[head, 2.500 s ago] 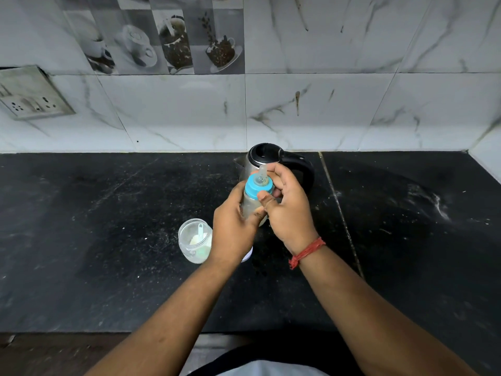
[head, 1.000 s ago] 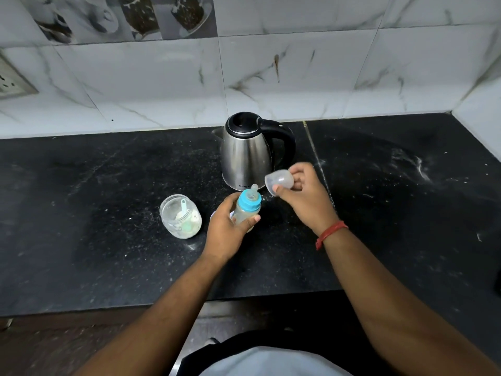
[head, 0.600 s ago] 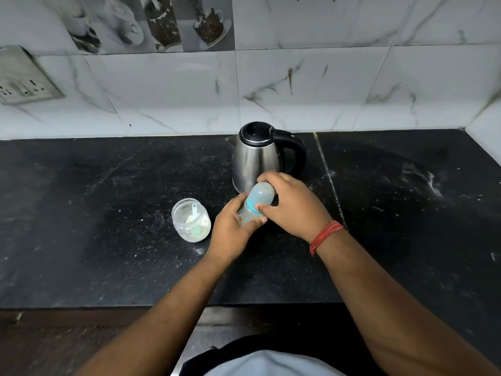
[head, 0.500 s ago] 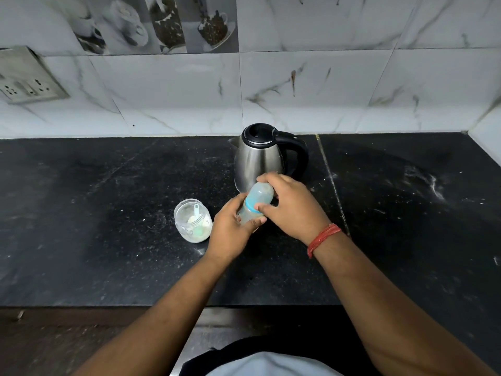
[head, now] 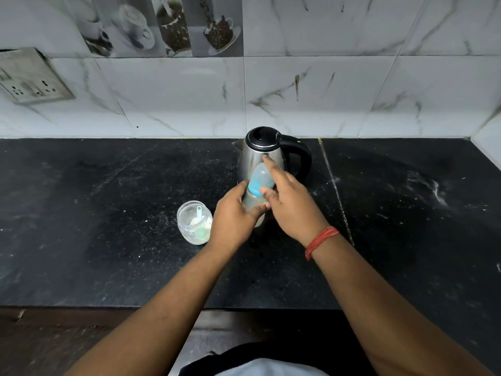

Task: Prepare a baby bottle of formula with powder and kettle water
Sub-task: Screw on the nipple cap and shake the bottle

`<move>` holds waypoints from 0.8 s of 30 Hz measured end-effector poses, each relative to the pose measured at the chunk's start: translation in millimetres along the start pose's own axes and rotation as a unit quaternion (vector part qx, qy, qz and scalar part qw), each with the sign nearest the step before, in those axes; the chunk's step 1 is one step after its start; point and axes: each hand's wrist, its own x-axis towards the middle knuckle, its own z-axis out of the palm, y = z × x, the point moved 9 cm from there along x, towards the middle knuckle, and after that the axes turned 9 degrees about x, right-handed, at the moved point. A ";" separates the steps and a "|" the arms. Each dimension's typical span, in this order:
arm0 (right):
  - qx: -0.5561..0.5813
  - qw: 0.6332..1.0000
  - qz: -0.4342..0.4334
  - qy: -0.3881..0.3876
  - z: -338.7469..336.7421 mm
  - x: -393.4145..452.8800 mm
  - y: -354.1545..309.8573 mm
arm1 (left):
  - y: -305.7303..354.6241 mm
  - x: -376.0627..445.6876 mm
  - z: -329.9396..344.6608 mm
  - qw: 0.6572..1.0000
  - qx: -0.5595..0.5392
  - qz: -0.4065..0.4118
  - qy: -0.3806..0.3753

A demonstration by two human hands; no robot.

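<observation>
A baby bottle (head: 254,198) with a blue collar and a clear cap (head: 260,177) over its teat stands tilted in front of the steel kettle (head: 259,156). My left hand (head: 233,217) is wrapped around the bottle's body. My right hand (head: 288,202) lies against the cap's right side with fingers spread and the index finger stretched up past the cap. A small clear jar (head: 194,222) of white powder with a scoop inside sits just left of my left hand, open at the top.
The black stone counter (head: 108,226) runs to a marble-tiled wall at the back and a corner at the far right. A socket plate (head: 29,77) is on the wall at left. The counter's front edge lies below my forearms.
My right hand brought the clear cap onto the bottle's teat, then loosened from a grip on it to spread fingers resting beside it. My left hand kept hold of the bottle.
</observation>
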 end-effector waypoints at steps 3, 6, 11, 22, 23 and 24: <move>0.008 0.996 -0.011 -0.087 -4.1 -1.3 4.4 | 4.3 8.7 2.3 0.998 -0.030 0.001 -0.051; 0.017 0.993 -0.009 -0.120 -2.6 -3.2 10.5 | 8.7 12.4 7.7 0.995 -0.043 -0.001 -0.089; 0.044 0.997 -0.024 -0.052 -6.9 -4.3 10.3 | 20.3 7.5 18.6 0.986 -0.096 -0.013 -0.133; 0.045 0.998 0.004 -0.043 -32.5 3.1 11.4 | 39.7 7.0 11.4 0.991 -0.019 0.039 -0.124; 0.061 0.998 0.007 -0.024 -36.0 3.9 13.9 | 39.7 8.6 8.7 0.992 -0.016 0.049 -0.115; 0.078 0.997 0.012 -0.003 -40.0 3.9 16.5 | 37.9 11.2 4.9 0.993 -0.009 0.059 -0.102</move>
